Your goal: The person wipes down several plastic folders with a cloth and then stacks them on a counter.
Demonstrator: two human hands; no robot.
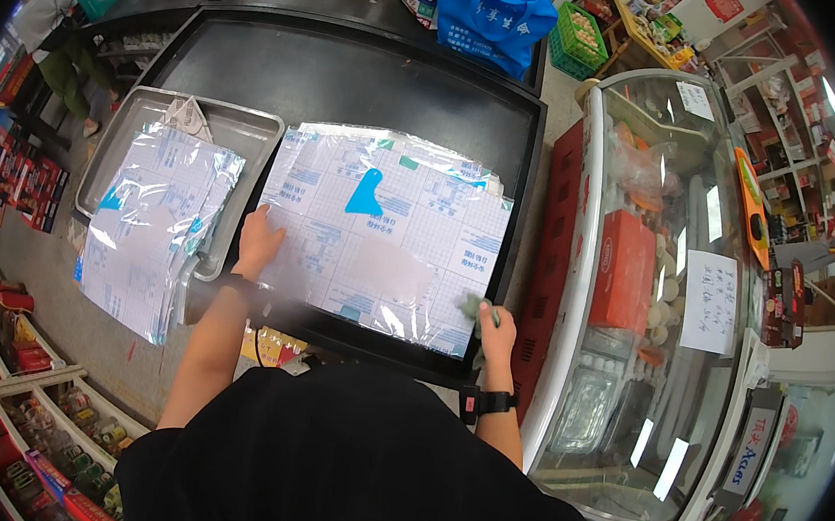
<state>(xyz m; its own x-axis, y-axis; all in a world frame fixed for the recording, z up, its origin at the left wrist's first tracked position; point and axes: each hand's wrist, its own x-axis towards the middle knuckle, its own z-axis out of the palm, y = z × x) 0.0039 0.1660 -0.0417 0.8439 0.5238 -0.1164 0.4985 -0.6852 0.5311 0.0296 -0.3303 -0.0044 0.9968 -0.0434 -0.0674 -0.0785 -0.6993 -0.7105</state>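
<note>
A stack of clear-film sheets with printed grid backing (318, 198) lies on the black table in front of me. On its upper middle rests a flat blue plastic scraper (365, 197). My left hand (260, 239) touches the stack's left edge, its thumb and fingers spread. By the lower right corner, my right hand (497, 334) grips a grey-green cloth (470, 306), partly blurred and partly hidden by the fingers. To the left, a second stack of similar sheets (153, 227) lies across a metal tray (250, 124) and hangs over its near edge.
A glass-topped display freezer (634, 281) stands close on the right. Beyond the black table (374, 79) are a blue bag (489, 22) and a green crate (578, 39). Shelves of goods (62, 422) line the lower left. A person (64, 49) stands at the far left.
</note>
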